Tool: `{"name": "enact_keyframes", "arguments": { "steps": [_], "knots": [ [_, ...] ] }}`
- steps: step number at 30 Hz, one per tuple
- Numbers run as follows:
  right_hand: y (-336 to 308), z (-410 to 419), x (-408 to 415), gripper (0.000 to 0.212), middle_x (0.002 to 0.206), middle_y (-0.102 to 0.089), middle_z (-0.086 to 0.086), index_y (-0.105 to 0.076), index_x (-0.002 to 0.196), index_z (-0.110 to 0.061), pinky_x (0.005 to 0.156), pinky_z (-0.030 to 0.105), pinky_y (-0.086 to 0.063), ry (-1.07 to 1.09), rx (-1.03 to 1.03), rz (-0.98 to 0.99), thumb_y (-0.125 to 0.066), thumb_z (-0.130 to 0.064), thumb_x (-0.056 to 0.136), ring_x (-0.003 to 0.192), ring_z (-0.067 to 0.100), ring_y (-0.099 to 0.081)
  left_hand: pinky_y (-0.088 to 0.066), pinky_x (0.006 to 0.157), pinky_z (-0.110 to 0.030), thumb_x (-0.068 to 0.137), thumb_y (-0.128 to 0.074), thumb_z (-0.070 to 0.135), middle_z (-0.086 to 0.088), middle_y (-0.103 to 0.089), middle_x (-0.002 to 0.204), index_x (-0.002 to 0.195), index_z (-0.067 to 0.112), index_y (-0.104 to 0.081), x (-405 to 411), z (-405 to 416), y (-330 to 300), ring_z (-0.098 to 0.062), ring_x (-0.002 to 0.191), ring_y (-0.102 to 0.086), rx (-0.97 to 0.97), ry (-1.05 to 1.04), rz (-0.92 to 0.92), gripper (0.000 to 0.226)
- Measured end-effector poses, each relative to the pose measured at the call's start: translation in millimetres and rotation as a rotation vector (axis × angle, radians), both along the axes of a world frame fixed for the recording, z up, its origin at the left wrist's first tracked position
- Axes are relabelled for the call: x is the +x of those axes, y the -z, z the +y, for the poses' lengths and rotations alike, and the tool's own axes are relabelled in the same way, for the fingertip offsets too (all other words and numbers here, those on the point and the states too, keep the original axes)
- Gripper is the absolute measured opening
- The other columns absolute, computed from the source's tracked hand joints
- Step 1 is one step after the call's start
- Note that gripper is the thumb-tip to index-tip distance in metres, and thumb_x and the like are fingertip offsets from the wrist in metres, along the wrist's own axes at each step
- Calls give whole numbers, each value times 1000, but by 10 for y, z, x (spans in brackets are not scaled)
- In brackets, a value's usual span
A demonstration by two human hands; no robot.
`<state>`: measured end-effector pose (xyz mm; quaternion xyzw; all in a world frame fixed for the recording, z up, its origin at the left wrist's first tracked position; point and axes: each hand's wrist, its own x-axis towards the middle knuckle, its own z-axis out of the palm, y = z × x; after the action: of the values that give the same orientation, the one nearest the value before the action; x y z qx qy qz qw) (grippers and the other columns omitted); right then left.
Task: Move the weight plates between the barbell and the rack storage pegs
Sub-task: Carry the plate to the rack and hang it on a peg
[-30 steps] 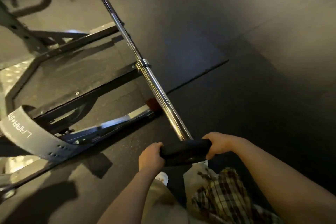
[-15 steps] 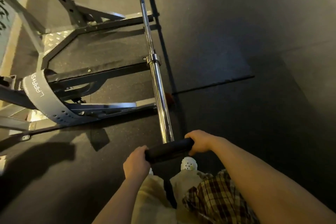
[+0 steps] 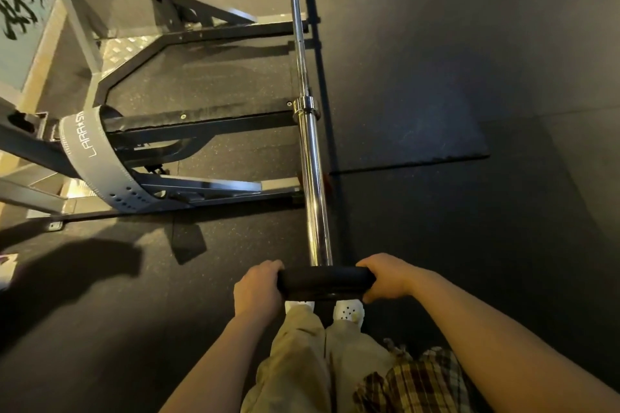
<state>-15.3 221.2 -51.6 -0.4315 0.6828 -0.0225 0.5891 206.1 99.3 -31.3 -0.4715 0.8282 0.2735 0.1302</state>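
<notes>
Weight plate [image 3: 325, 282], edge-on at the barbell [image 3: 313, 184] sleeve's tip, hiding it; left hand [image 3: 258, 290] and right hand [image 3: 385, 277] grip its rim.

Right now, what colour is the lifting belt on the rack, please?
Grey with white lettering; the lifting belt shows in the head view.

Black weight plate [image 3: 325, 282], chrome barbell [image 3: 313, 184], grey lettered belt [image 3: 100, 161], dark speckled floor [image 3: 469, 211], beige trousers [image 3: 302, 362], plaid shirt [image 3: 412, 382], white shoes [image 3: 349, 312]

- one plate [image 3: 324, 282]
- one barbell [image 3: 310, 151]
- two hands: left [image 3: 256, 292], right [image 3: 385, 277]
- one rack [image 3: 188, 124]
- one grey belt [image 3: 100, 161]
- two white shoes [image 3: 349, 310]
- one floor mat [image 3: 409, 117]
</notes>
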Motion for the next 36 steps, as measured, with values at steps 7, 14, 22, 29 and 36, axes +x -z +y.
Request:
{"name": "enact_keyframes", "arguments": {
  "steps": [7,14,22,29,36],
  "knots": [
    [77,194,96,21,101,-59,-3,-57,98,-23,89,33,-50,223,-98,21,-66,-10,84,94,12,-58,-42,80,-20,87,-63,24,15,-52,97,100,33,-53,43,100,9,-3,89,-49,-28,52,16,18],
    [115,157,20,22,99,-58,-8,-54,90,-33,85,27,-48,102,-87,83,-68,-18,83,92,4,-56,-43,91,-24,91,-58,32,13,-53,113,113,33,-50,108,197,-18,-5,102,-48,-79,187,-16,23],
    [-38,38,6,28,101,-53,-10,-52,94,-38,85,28,-46,-95,32,113,-68,-18,83,93,6,-53,-42,85,-24,88,-60,23,13,-56,101,99,31,-53,55,-65,17,-8,97,-54,5,258,4,15],
    [-182,-350,271,23,95,-56,-8,-49,96,-36,79,27,-46,-316,-81,182,-63,-21,85,86,8,-55,-47,94,-33,85,-64,6,9,-61,97,96,33,-57,271,-63,245,-9,96,-57,348,-165,59,29],
    [-46,-29,-14,26,106,-54,-11,-53,100,-36,91,30,-44,-140,39,204,-68,-25,83,100,9,-53,-41,89,-22,82,-66,14,14,-54,96,90,32,-55,67,-156,22,-3,97,-50,211,228,60,22]
  ]
}}
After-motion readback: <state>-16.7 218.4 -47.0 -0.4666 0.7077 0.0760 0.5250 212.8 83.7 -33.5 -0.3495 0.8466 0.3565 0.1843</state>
